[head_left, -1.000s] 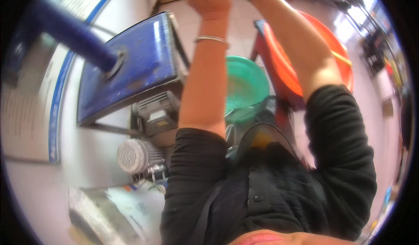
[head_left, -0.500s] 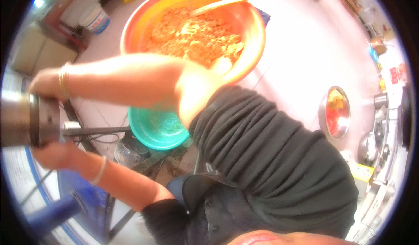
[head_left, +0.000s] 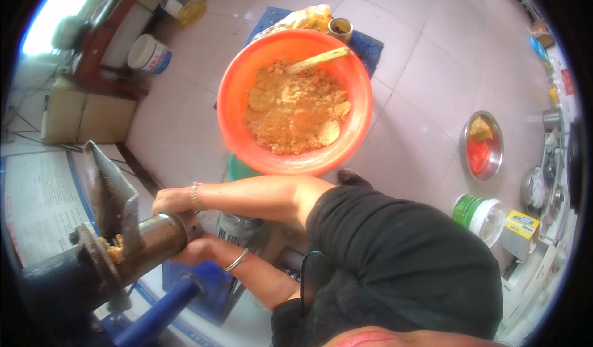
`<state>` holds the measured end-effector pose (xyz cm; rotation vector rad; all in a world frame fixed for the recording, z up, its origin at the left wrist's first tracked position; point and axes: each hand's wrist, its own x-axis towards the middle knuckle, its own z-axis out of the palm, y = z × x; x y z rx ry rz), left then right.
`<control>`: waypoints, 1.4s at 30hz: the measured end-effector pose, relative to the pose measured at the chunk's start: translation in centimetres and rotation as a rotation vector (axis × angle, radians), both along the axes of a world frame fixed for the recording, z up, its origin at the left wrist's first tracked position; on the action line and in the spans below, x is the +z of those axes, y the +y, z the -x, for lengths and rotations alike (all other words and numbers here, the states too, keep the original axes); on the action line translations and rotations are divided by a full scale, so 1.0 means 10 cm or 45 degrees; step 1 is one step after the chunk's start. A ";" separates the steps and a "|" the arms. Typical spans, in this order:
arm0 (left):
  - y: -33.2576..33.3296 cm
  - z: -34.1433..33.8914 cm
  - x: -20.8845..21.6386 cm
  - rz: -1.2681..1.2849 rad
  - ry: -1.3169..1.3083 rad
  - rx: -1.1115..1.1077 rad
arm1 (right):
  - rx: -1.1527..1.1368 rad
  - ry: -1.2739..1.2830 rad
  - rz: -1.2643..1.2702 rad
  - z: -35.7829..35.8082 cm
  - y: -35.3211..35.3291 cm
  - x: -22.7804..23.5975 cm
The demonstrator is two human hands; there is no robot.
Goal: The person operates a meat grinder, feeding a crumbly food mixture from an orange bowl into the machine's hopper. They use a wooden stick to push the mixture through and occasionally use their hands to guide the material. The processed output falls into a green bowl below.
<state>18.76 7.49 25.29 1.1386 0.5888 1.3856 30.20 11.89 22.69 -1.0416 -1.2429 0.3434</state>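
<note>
A metal barrel (head_left: 151,245) juts from a dark machine at the left, its front ending in a collar. From the far side, my right hand (head_left: 172,201) is curled over that barrel end. My left hand (head_left: 196,250) grips the collar from the near side; some fingers of both hands are hidden. Behind the barrel end rises an angled metal hopper (head_left: 126,192), with yellowish crumbs (head_left: 115,250) at its base. Beyond my arms stands an orange basin (head_left: 230,109) of crumbly orange-brown mixture (head_left: 296,109), a pale wooden handle (head_left: 318,59) resting in it.
A green basin (head_left: 239,168) shows partly beneath the orange one. Blue machine parts (head_left: 164,310) lie below my hands. On the right are a steel bowl (head_left: 499,146), a green-and-white tub (head_left: 477,217) and a yellow-topped box (head_left: 522,226). A white bucket (head_left: 148,54) stands far left.
The view has swung left, bringing the hopper and more of the machine into sight. Both hands stay at the barrel end, and the earlier blur has gone.
</note>
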 end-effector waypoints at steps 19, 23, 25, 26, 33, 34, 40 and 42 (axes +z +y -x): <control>-0.17 0.66 -0.10 1.510 0.804 -0.627 | -0.329 0.669 0.683 0.07 -3.20 0.64; -0.61 0.92 -0.64 1.557 1.013 -0.950 | -1.028 0.606 0.658 -0.49 -4.71 -0.39; -1.32 0.70 -0.46 1.499 1.100 -0.977 | -1.349 0.528 0.927 -0.93 -5.32 -0.50; -1.57 0.59 -0.44 1.477 1.187 -1.030 | -1.332 0.446 1.091 -1.14 -5.59 -0.65; -2.76 -0.60 -0.03 1.459 1.531 -1.290 | -1.492 -0.052 1.334 -2.30 -5.84 -2.02; -2.84 -0.71 0.02 1.511 1.558 -1.314 | -1.509 -0.098 1.413 -2.40 -5.76 -2.02; -3.02 -0.93 0.11 1.660 1.622 -1.387 | -1.465 -0.467 1.632 -2.87 -5.53 -2.39; -3.02 -0.95 0.06 1.660 1.583 -1.388 | -1.301 -0.396 1.705 -2.96 -5.51 -2.32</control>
